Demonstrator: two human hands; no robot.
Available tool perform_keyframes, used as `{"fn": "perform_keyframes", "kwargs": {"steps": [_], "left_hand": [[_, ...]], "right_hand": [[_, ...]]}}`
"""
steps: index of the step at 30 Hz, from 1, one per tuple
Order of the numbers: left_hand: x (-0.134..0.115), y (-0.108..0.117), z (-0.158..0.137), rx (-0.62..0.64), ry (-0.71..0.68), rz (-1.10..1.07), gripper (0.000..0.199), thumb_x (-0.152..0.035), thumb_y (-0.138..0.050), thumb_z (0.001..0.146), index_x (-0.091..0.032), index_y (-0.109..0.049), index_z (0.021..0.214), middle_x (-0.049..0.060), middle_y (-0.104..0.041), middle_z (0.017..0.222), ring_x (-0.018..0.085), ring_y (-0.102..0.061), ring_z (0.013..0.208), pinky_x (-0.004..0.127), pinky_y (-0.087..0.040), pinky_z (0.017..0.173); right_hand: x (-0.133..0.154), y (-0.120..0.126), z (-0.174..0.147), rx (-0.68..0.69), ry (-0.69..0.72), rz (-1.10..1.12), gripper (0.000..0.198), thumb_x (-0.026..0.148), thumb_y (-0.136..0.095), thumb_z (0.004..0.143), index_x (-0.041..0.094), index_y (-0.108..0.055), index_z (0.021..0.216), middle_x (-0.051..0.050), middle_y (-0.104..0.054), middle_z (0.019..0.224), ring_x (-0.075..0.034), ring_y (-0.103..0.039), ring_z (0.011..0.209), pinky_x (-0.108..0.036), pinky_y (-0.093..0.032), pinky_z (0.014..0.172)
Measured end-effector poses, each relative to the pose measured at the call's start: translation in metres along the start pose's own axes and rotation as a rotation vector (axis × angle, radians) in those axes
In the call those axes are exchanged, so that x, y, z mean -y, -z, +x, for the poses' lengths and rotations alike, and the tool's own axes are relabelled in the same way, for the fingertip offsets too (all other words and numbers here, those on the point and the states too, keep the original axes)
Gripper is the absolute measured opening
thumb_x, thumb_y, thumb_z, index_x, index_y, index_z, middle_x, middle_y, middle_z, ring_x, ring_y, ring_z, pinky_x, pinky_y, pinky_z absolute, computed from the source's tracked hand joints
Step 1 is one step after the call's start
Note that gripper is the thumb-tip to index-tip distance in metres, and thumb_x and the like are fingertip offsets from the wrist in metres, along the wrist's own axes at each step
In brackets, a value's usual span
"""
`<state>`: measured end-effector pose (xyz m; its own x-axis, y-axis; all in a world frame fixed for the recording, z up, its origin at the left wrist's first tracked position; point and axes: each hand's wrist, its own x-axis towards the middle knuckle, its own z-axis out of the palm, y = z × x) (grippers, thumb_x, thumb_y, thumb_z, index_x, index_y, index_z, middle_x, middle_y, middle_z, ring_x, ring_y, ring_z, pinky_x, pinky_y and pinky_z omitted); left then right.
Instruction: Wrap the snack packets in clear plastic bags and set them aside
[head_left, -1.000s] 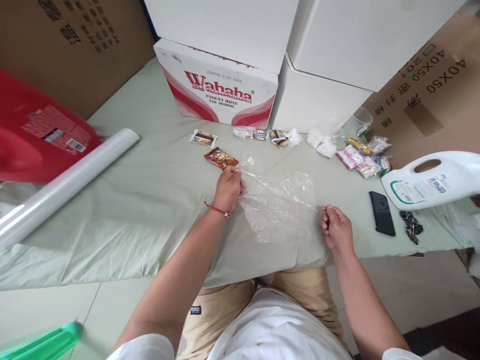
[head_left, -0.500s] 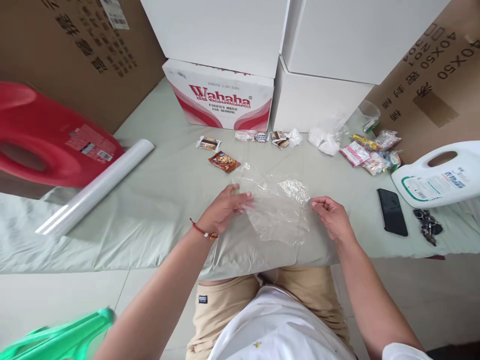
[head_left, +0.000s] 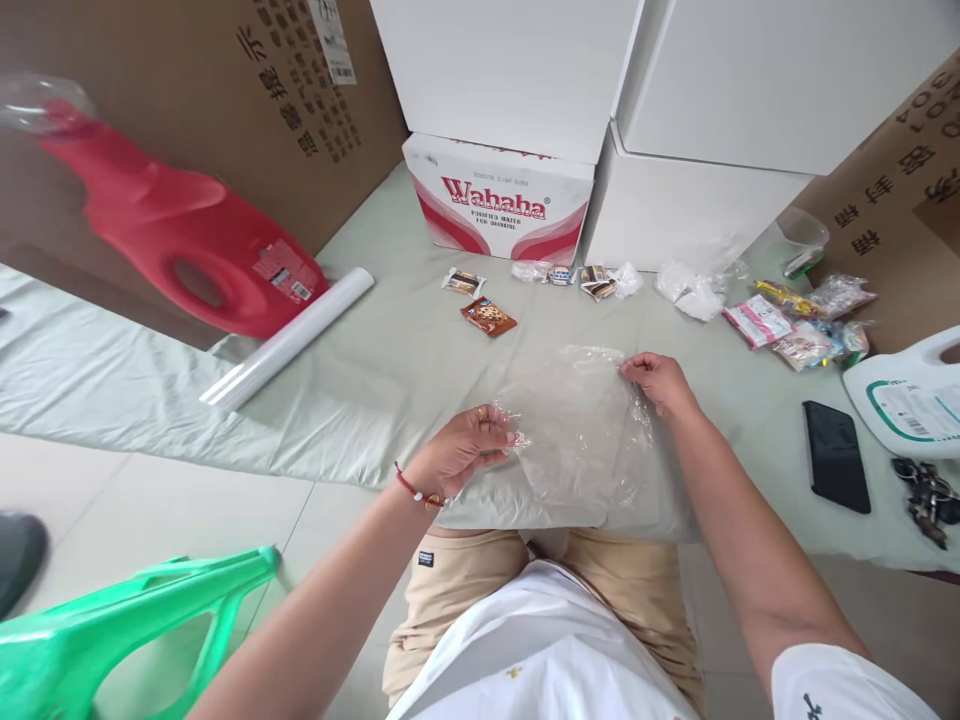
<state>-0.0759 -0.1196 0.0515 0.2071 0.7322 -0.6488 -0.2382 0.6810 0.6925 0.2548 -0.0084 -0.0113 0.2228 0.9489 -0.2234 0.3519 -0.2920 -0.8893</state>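
A thin clear plastic sheet (head_left: 577,430), crinkled at its edges, lies spread over the near edge of the cloth-covered table. My left hand (head_left: 480,440) pinches its left side between thumb and fingers; a red bracelet circles that wrist. At the sheet's upper right corner, my right hand (head_left: 656,380) grips the film with its fingertips. Just beyond the sheet is a brown cookie packet (head_left: 489,316), and behind that a small wrapped snack (head_left: 463,282). Whether the sheet is one layer or a bag, I cannot tell.
Left stand a red jug (head_left: 202,240) and a roll of clear film (head_left: 289,340). A Wahaha carton (head_left: 499,200) and white boxes line the back. Snack packets (head_left: 757,320), a phone (head_left: 836,455), keys (head_left: 926,500) and a white jug (head_left: 915,395) lie right. A green stool (head_left: 135,620) is lower left.
The plastic sheet is spread flatter and wider, nearer the front edge. My right hand has taken hold of its corner, and my left hand has closed on its left side. The view has swung left.
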Motion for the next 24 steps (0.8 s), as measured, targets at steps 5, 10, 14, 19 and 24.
{"fn": "perform_keyframes", "kwargs": {"steps": [5,10,14,19,24], "left_hand": [[0.018,0.017,-0.019,-0.015,0.051,-0.057,0.046,-0.033,-0.099,0.051,-0.016,-0.064,0.075,-0.002,-0.065,0.071,0.014,-0.068,0.070,0.031,-0.053,0.076],[0.031,0.021,-0.031,-0.072,-0.005,-0.133,0.040,-0.036,-0.096,0.058,-0.014,-0.067,0.074,0.001,-0.066,0.074,0.011,-0.064,0.071,0.026,-0.054,0.071],[0.036,0.014,-0.042,-0.121,-0.058,-0.240,0.050,-0.043,-0.097,0.056,-0.018,-0.060,0.079,-0.001,-0.066,0.079,0.017,-0.072,0.081,0.028,-0.057,0.071],[0.053,0.018,-0.054,-0.182,-0.030,0.002,0.061,-0.061,-0.089,0.060,-0.021,-0.051,0.087,-0.005,-0.063,0.073,0.008,-0.057,0.047,0.019,-0.034,0.046],[0.053,0.044,-0.066,-0.422,-0.193,0.306,0.047,-0.060,-0.077,0.074,-0.020,-0.056,0.087,-0.002,-0.059,0.074,0.011,-0.054,0.060,0.021,-0.035,0.052]], "right_hand": [[-0.001,0.002,0.003,-0.013,0.023,0.046,0.040,0.050,-0.082,0.056,0.018,-0.069,0.076,0.001,-0.061,0.066,-0.012,-0.048,0.059,-0.027,-0.039,0.057],[0.002,0.002,0.003,-0.010,0.032,0.046,0.040,0.051,-0.082,0.057,0.018,-0.069,0.076,0.002,-0.059,0.063,-0.011,-0.044,0.056,-0.028,-0.036,0.054],[0.003,-0.002,0.002,-0.018,0.061,0.038,0.039,0.051,-0.080,0.059,0.018,-0.069,0.076,0.002,-0.056,0.061,-0.011,-0.042,0.056,-0.028,-0.034,0.054],[0.001,-0.013,-0.001,-0.019,0.108,0.048,0.036,0.051,-0.076,0.065,0.019,-0.069,0.079,0.003,-0.054,0.062,-0.011,-0.041,0.056,-0.027,-0.034,0.055],[0.003,-0.016,0.000,-0.060,0.176,0.031,0.030,0.047,-0.073,0.073,0.021,-0.070,0.089,0.001,-0.060,0.073,-0.012,-0.047,0.063,-0.026,-0.040,0.063]]}}
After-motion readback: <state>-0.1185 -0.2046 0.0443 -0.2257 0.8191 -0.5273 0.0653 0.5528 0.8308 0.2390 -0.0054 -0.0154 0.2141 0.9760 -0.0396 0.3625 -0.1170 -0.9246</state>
